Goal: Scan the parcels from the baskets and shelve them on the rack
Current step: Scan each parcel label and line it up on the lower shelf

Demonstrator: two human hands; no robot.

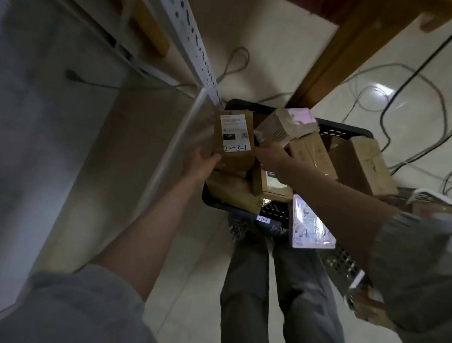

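Right, the brown parcel (pixel 234 142) is up above the black basket (pixel 345 132), label facing the camera, with "2-3-1" handwritten along the label's bottom edge. The left hand (pixel 206 161) grips it at the lower left corner, thumb wrapped over the front face. It sits just beside the white upright of the rack (pixel 196 50), level with the pale shelf board (pixel 130 139) that runs off to the left.

Over to the right hand (pixel 273 156): it reaches into the basket among the boxes, fingers bent down toward a light-coloured carton (pixel 282 126), but whether they actually hold anything I cannot tell, since the fingertips are hidden behind the hand.

The basket is packed: a tan box (pixel 312 152) just past the right hand, a larger cardboard box (pixel 361 162) leaning at the far right end, a small box with a white label (pixel 272 182) under the wrist, and a flat brown packet (pixel 233 191) at the near left. A pale plastic mailer (pixel 307 224) hangs over the near rim.

A second mesh basket (pixel 340 267) sits lower right, mostly covered by the grey sleeve. Cables (pixel 387 91) trail across the tiled floor (pixel 278 39), and a wooden table leg (pixel 344 52) crosses the top.
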